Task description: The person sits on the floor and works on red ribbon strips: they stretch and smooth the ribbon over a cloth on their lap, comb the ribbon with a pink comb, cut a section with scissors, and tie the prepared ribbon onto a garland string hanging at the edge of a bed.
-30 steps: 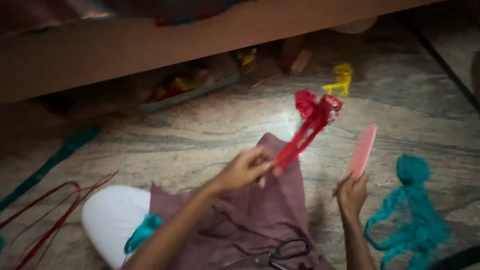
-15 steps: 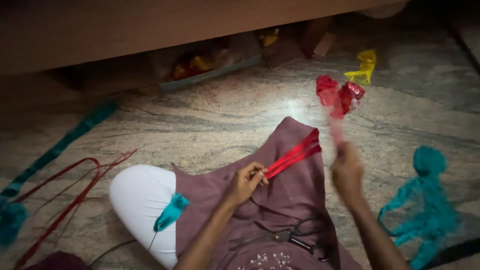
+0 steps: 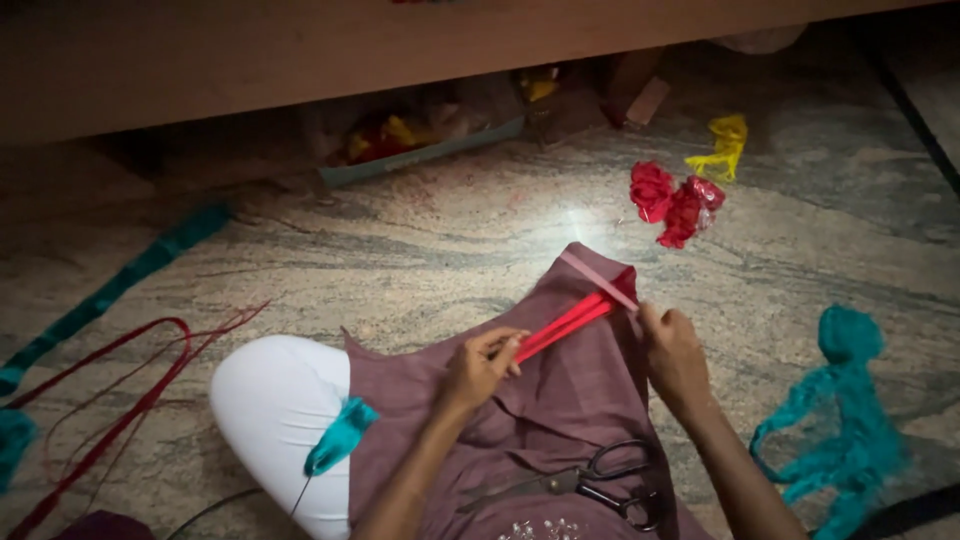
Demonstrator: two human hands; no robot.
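- Your left hand (image 3: pixel 482 362) pinched the near end of the red strips (image 3: pixel 572 320), fingers closed on them, over your lap on the mauve cloth (image 3: pixel 560 400).
- Your right hand (image 3: pixel 672 350) closed on the far end together with a flat pink stick (image 3: pixel 598 280), which lay across the strips at your knee.
- A second before, you held that bundle raised above the floor with a crumpled red wad at its tip and the pink stick apart in your right hand; by now you had brought both hands down to your lap.
- The red wad (image 3: pixel 675 205) lay loose on the stone floor (image 3: pixel 420 250), near a yellow scrap (image 3: pixel 722 148), so it looked parted from the strips.
- That left the strips stretched taut between your hands, which reads as a trimmed, straightened length.
- Scissors (image 3: pixel 600 478) rested untouched on your lap, close to your right forearm.
- Teal yarn (image 3: pixel 845 420) sat on the floor at your right, red cords (image 3: pixel 120 400) at your left, a teal piece (image 3: pixel 340 437) on your white-clad knee (image 3: pixel 270 400).
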